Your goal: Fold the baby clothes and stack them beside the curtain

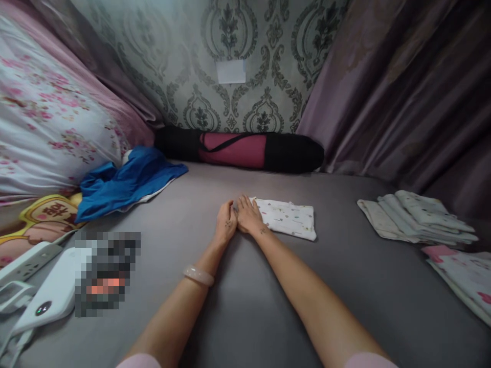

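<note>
The folded white printed cloth (289, 217) lies flat on the grey sheet (337, 276), its left end under and beside the fingers, the rest reaching out to their right. The right hand (249, 213) rests palm down on that end, its fingers stretched out and close together. The left hand (227, 222) is just beside it, touching or nearly so, fingers bent; whether they pinch the cloth's edge I cannot tell.

The step in hand looks like pressing or squaring up the folded end. To do it well, I would keep the right palm flat and light, let the left fingers line up the layers at the edge, and smooth rightward without dragging. The cloth seems thin and soft, so a hard push could ruck it or slide the layers apart.

Well to the right of the fingers sits a stack of folded cloths (422, 217), with a pink-and-white cloth (464, 268) nearer the wearer. To their left, farther off, a blue cloth (130, 176) lies rumpled.

Beyond the fingertips, along the wall, lies the one container I can make out: a long black and dark-pink bag (233, 151) with a strap. It looks filled out, but its contents are hidden.
</note>
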A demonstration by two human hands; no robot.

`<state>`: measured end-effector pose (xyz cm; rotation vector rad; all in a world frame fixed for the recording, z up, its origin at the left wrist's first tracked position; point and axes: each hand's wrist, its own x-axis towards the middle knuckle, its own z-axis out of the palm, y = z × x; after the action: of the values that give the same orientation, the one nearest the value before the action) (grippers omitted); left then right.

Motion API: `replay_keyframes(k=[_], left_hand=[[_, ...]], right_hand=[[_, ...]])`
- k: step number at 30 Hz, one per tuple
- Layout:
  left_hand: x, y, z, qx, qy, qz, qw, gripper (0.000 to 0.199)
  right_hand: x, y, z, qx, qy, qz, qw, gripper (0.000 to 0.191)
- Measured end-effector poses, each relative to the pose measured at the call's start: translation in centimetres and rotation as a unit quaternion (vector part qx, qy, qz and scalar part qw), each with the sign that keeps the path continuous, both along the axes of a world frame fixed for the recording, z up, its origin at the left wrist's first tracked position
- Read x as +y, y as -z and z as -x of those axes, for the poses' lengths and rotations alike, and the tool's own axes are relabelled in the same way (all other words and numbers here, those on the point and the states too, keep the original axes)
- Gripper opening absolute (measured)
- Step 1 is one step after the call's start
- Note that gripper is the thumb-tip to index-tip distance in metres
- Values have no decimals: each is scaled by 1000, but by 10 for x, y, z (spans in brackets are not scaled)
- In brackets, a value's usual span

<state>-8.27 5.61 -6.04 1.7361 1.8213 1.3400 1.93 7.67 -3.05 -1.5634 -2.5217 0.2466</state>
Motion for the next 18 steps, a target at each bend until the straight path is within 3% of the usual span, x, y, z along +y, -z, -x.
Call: replay_keyframes(k=[5,8,12,18], left_hand=[[-4,-7,0,41,25,6,999,41],[-6,-6,-3,121,80,-4,989,45],[-10,-4,-9,255,155,8,954,47],[-15,-10,-13,306,156,67,937,48]], right_hand=[[6,-6,-9,71,-3,32,997,55],[3,-12,-27,121,29,3,992,53],[-17,-14,-65,86,64,-19,994,55],[-41,-10,-126,16,110,-18,994,58]])
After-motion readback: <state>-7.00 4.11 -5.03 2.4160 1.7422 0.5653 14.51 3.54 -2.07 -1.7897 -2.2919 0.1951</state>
